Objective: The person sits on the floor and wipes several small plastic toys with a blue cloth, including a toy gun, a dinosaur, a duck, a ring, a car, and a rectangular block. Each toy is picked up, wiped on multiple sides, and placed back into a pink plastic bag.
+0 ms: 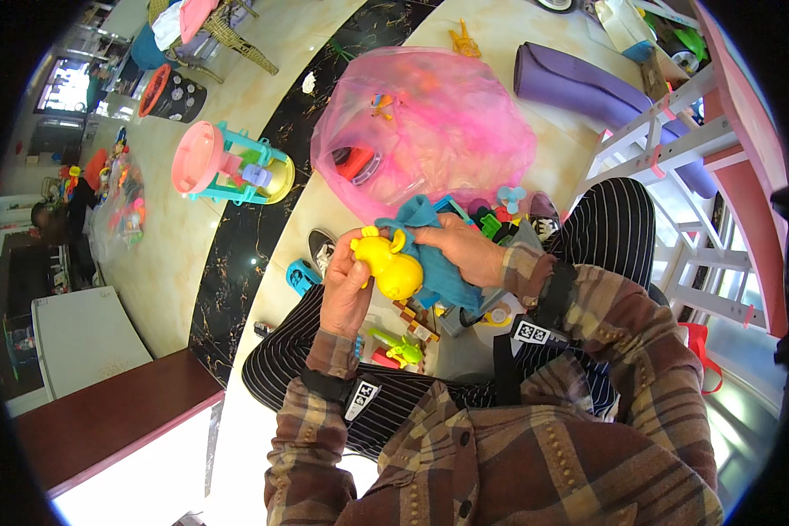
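Observation:
Pinched in my left hand (346, 286) is a yellow plastic toy figure (389, 263) with a round head and small limbs. My right hand (461, 248) grips a teal cloth (444, 279), part of which is bunched against the toy's upper side. Both hands are close together above my lap. Beneath them, toys lie heaped between my legs, including a lime-green toy (404, 352) and a brown-and-tan block piece (417, 322). The heap is partly hidden by the cloth and my right forearm.
A pink plastic bag (434, 125) holding toys lies ahead. Left of it stands a pink-and-teal toy (237, 167); a blue toy car (301, 277) is by my shoe. A purple rolled mat (578, 85) and a white ladder-like frame (690, 144) are on the right.

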